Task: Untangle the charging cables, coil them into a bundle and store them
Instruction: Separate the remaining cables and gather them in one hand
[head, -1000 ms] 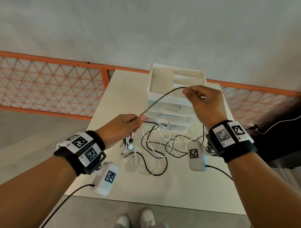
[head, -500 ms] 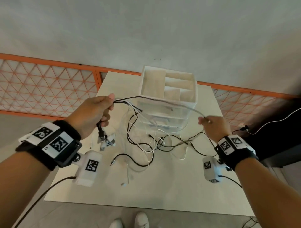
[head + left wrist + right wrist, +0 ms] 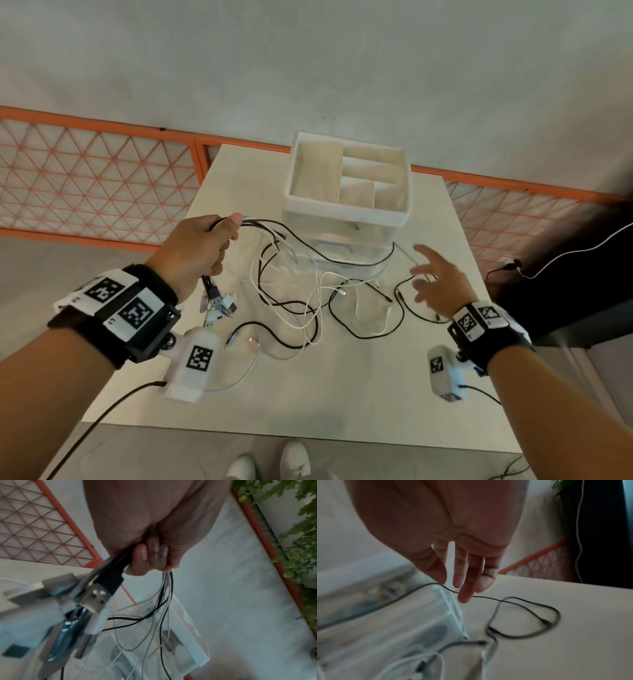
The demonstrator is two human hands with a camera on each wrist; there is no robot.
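My left hand [image 3: 202,246] grips a bunch of black and white charging cables above the table's left side; their USB plugs [image 3: 219,301] hang below my fist, and in the left wrist view a black USB plug [image 3: 101,588] sticks out beside my curled fingers [image 3: 150,557]. The cables trail right into a loose tangle [image 3: 308,301] lying on the white table [image 3: 308,394]. My right hand [image 3: 435,284] hovers with spread fingers over a black cable loop [image 3: 522,618] at the table's right, holding nothing. A white storage organiser [image 3: 346,209] with open top compartments stands behind the tangle.
An orange mesh railing [image 3: 102,178] runs behind the table. A dark object with a white wire [image 3: 565,260] sits off the right edge. Bare tabletop lies in front of the tangle. My shoes [image 3: 267,466] show below the near edge.
My right hand has let go of the cable it was pulling taut and now spreads open lower down. The left hand keeps its grip on the bunch; the stretched cable has dropped.
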